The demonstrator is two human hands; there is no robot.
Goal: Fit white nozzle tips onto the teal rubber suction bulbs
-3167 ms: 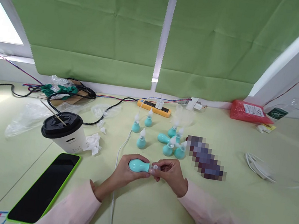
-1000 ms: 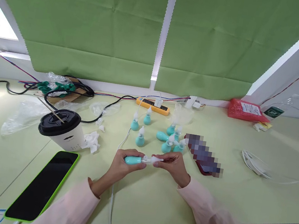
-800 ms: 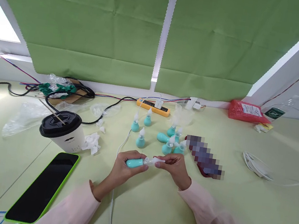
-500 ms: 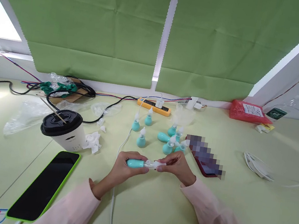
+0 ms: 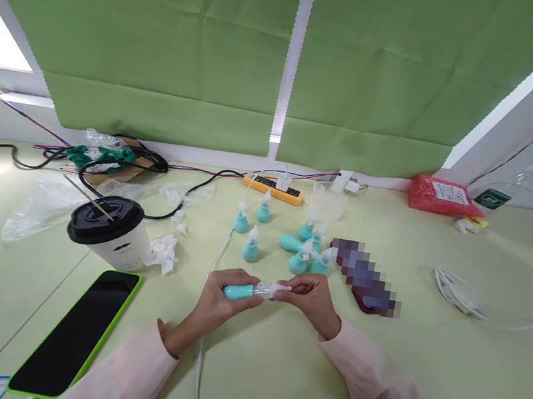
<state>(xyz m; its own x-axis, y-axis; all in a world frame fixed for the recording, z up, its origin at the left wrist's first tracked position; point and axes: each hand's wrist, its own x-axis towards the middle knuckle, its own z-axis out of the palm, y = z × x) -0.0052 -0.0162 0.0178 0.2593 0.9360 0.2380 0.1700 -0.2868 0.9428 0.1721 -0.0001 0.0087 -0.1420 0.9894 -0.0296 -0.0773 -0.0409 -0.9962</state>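
Note:
A nasal aspirator (image 5: pixel 238 291) with a teal bulb, a clear tube and a whitish soft tip lies level between my hands, above the table. My left hand (image 5: pixel 217 300) is closed around its bulb and the near part of the tube. The fingers of my right hand (image 5: pixel 314 301) pinch the tip at the other end. Beyond them, several similar aspirators stand upright on their bulbs, among them one at the front (image 5: pixel 251 251) and one at the back (image 5: pixel 263 211). Another aspirator (image 5: pixel 291 243) lies on its side in the right-hand cluster.
At left are a lidded paper cup (image 5: pixel 112 232), crumpled tissue (image 5: pixel 164 253) and a green-cased phone (image 5: pixel 76 334). A red phone (image 5: pixel 365 279) lies right of the aspirators. Behind sit a power strip (image 5: pixel 273 188) and a red package (image 5: pixel 442 196). A white cable (image 5: pixel 200 364) runs past my left wrist.
My right fingers have shifted slightly on the tip, and more of its narrow end now shows. The left hand keeps its grip on the bulb. The view has moved a little.

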